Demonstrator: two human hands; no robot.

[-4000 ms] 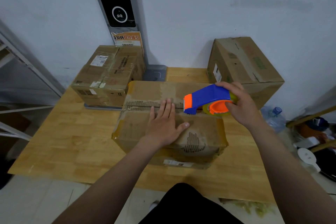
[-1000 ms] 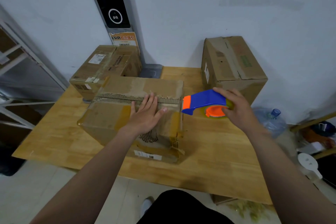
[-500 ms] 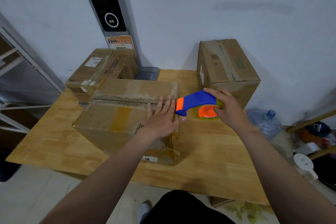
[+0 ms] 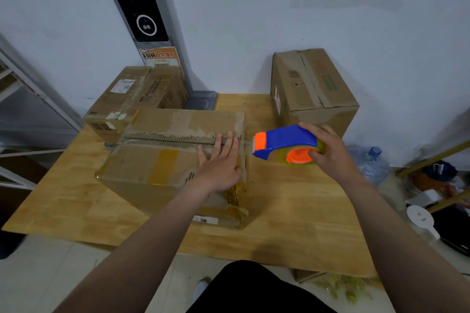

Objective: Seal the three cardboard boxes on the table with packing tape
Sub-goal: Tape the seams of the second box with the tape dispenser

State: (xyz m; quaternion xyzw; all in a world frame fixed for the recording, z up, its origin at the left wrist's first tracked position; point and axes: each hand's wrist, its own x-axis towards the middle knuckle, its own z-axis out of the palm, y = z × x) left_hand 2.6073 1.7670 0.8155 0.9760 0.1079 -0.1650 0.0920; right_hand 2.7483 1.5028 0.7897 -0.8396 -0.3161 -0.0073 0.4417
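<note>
Near box [image 4: 162, 168]: middle of table [image 4: 292, 211], seam [image 4: 173, 140] running left-right. Left hand [image 4: 221, 162]: fingers [image 4: 230, 141] flat, pressing seam's right end. Right hand [image 4: 328, 152]: grips tape dispenser [image 4: 284, 143] just off that edge, tape strand [image 4: 246, 144] stretched between. Advised: hold pressure, keep it taut, wrap down the side.

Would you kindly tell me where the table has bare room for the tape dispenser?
The table is bare right of the near box and along its front edge. The back left, around the left rear box, is crowded.
</note>
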